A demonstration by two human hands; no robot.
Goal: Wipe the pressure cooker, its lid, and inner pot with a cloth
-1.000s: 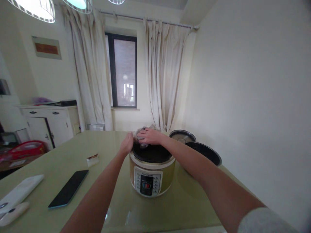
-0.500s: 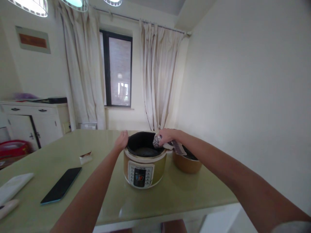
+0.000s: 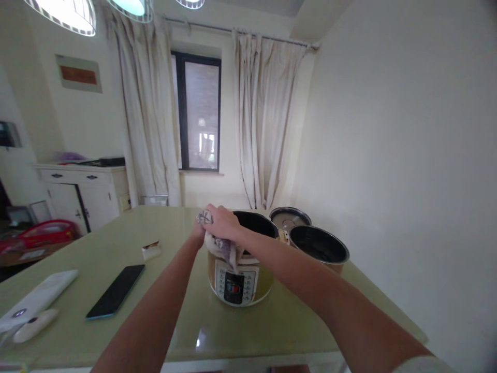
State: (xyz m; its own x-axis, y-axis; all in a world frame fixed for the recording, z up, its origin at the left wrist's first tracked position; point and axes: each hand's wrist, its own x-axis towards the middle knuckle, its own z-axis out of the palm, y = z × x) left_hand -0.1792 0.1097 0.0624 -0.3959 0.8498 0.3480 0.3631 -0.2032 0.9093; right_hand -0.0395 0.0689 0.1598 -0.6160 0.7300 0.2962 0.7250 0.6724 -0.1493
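An electric pressure cooker (image 3: 267, 282) with a control panel on its front stands lidless on the table, its dark inside partly visible. My right hand (image 3: 223, 221) is closed around a patterned cloth (image 3: 225, 249) at the cooker's left rim, and part of the cloth hangs over the front. My left hand (image 3: 199, 232) grips the left side of the cooker, with its fingers mostly hidden behind the right hand and cloth. Right of the cooker sits a black-lined inner pot (image 3: 320, 246), and behind that lies a round lid (image 3: 290, 217).
On the left of the green tabletop (image 3: 171, 290) lie a black phone (image 3: 115, 291), a small white packet (image 3: 151, 250), a long white object (image 3: 42, 295) and a rounded white item (image 3: 35, 325). A red basket (image 3: 50, 233) is beyond the table's left edge.
My right hand has moved with the cloth from the cooker's right rim across to its left rim, beside my left hand. The view has turned slightly, showing more of the inner pot and lid.
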